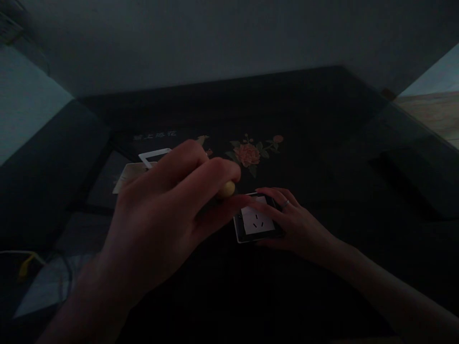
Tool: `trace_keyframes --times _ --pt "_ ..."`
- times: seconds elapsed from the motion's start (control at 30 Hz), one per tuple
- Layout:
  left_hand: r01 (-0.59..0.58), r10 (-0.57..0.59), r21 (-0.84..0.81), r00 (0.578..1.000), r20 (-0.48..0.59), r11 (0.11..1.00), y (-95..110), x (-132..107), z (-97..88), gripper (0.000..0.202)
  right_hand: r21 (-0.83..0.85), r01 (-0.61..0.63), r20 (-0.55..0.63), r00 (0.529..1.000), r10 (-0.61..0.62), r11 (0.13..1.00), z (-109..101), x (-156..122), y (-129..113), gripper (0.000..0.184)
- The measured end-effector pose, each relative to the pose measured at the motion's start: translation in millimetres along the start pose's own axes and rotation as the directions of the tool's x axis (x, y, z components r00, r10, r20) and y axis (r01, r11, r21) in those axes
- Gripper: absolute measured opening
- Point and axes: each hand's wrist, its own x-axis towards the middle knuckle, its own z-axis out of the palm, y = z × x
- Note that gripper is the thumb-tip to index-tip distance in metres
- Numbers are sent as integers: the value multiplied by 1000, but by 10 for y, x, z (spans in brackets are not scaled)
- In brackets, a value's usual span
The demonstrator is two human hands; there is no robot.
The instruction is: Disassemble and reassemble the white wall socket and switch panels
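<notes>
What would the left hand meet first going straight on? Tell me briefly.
Probably the white socket, steadied by the right hand; the left hand and its yellow-handled tool point at it, though depth is unclear.

The left hand (168,210) was observed raised in the foreground, entered from the lower left, with its back turned up toward the camera. Its fingers (204,174) were found curled tightly, closed around a tool handle (226,190), with the thumb pressed beneath. The left wrist (93,296) was held roughly straight. The right hand (297,224) was noted lower and farther off, palm down, with the fingers (276,193) extended, slightly spread and unclenched. A ring (286,203) was seen on one finger. The right forearm (387,286) was extended in from the lower right, bare. Finer detail was obscured by poor light.
</notes>
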Motion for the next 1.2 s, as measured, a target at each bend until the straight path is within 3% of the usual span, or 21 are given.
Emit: trace_keyframes --times 0.13,0.3,0.43,0.57,0.8,1.03,1.2 --pt "18 -18 9 1000 -14 1000 7 2 -10 9 -3 1 -6 1000 -1 1000 8 -9 9 78" --pt "37 -20 -108 988 151 993 -49 -58 -137 38 10 0 4 1000 0 1000 -8 -4 4 75" --pt "60 -55 -59 995 84 996 -53 -46 -64 29 12 -20 19 1000 20 1000 -21 2 -6 76" --pt "17 -17 -68 1000 -5 998 -13 9 65 17 13 -17 15 1000 17 1000 -14 0 -4 75" --pt "2 18 -177 993 113 984 -28 -20 -55 48 10 -1 9 1000 1 1000 7 6 3 76" --pt "10 -12 -87 1000 -12 996 19 0 24 21 7 -14 7 1000 14 1000 2 3 3 75" --pt "39 -30 -98 996 85 994 41 -17 -17 37 19 -13 0 1000 13 1000 4 -2 8 76"
